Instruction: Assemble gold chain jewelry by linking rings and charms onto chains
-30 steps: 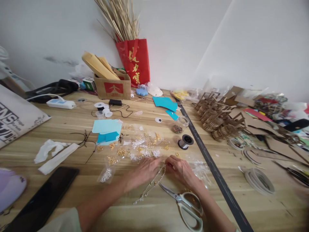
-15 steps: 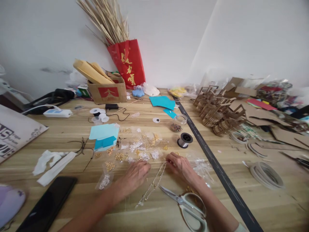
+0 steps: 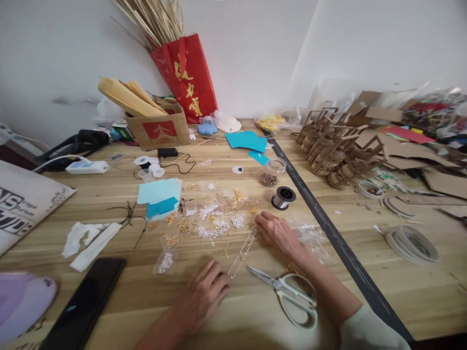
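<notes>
A thin metal chain with small charms (image 3: 241, 255) lies in a narrow loop on the wooden table. My right hand (image 3: 276, 234) pinches its upper end, the fingertips pressed together. At the lower end, my left hand (image 3: 208, 290) has its fingers curled down over the chain and hides that part. Just right of the chain lie white-handled scissors (image 3: 297, 301), blades slightly parted, near my right forearm. Beyond both hands spread piles of white beads (image 3: 219, 229) and gold findings (image 3: 185, 226) on clear plastic bags. A spool of silver wire (image 3: 283, 198) stands past my right hand.
A black phone (image 3: 85, 304) and white tissue strips (image 3: 95, 246) lie to the left. Blue paper sheets (image 3: 159, 192) sit behind the beads. Small wooden baskets (image 3: 339, 150) and coils of tubing (image 3: 412, 244) occupy the right side, past a dark strip (image 3: 328, 221).
My left hand has moved down toward me, from near the beads to the chain's lower end. My right hand stays at the upper end. The view has shifted slightly.
</notes>
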A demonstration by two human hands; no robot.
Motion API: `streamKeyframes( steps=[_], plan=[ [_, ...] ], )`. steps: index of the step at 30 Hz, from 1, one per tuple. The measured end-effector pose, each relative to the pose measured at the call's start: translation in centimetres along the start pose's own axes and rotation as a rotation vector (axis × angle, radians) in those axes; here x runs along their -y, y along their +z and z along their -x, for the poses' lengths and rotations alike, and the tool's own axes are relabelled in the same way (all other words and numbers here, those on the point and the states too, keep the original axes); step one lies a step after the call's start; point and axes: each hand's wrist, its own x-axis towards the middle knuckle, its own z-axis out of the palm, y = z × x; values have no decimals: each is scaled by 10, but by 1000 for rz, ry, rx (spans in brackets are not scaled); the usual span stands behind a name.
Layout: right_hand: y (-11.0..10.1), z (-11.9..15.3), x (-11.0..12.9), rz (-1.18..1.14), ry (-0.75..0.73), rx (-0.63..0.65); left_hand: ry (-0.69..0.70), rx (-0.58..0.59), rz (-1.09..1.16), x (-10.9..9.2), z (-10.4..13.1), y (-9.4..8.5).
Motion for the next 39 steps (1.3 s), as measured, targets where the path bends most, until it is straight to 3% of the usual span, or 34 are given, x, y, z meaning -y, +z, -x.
streamKeyframes(
  steps=[9, 13, 16, 18, 21, 24, 39],
  plan=[
    [2, -3, -3, 26, 49, 6, -20, 5, 27, 2, 0, 3],
    [-8, 8, 11, 28, 36, -26, -36, -1, 54, 4, 4, 1],
    [-19, 23, 34, -34, -110, -25, -68, 2, 74, 7, 8, -3],
    [-22, 33, 52, -99, -263, 39, -85, 13, 86, 9, 12, -6],
    [-20, 46, 75, -141, -460, 93, -88, 30, 99, 11, 16, -8],
    [-12, 52, 90, -106, -543, 88, -80, 27, 105, 14, 19, -8],
    [6, 54, 95, -98, -522, 105, -62, 69, 37, 13, 11, -4]
  ],
)
